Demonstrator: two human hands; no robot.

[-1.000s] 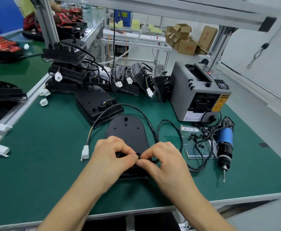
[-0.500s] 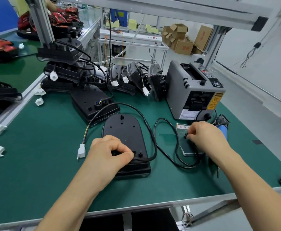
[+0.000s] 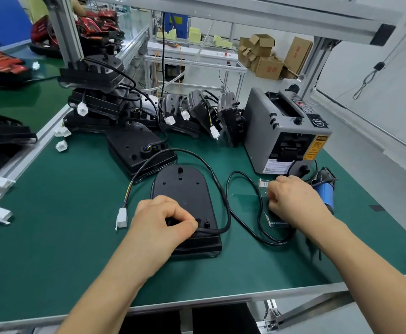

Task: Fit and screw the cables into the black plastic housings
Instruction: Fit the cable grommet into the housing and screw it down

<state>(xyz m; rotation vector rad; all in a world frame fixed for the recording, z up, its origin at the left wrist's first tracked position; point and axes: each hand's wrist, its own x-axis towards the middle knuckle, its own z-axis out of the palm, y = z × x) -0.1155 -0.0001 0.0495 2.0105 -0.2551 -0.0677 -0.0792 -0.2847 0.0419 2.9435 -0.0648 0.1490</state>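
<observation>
A black plastic housing (image 3: 181, 191) lies flat on the green mat in front of me. Its black cable (image 3: 218, 186) arcs over the far side and ends in a white connector (image 3: 121, 218) at the left. My left hand (image 3: 161, 220) presses the cable end into the housing's near edge, thumb and fingers curled on it. My right hand (image 3: 293, 201) rests with curled fingers over the clear screw bag (image 3: 263, 186) to the right; what it pinches is hidden. The blue electric screwdriver (image 3: 326, 196) lies just beyond that hand.
A grey tape dispenser (image 3: 286, 131) stands at the back right. Several more black housings (image 3: 139, 148) with cables and white plugs are stacked at the back and left. A second black cord (image 3: 245, 225) loops between the housing and my right hand.
My right hand left the housing, moved right to the screw bag and now sits over it with fingers curled. My left hand kept holding the cable at the housing.
</observation>
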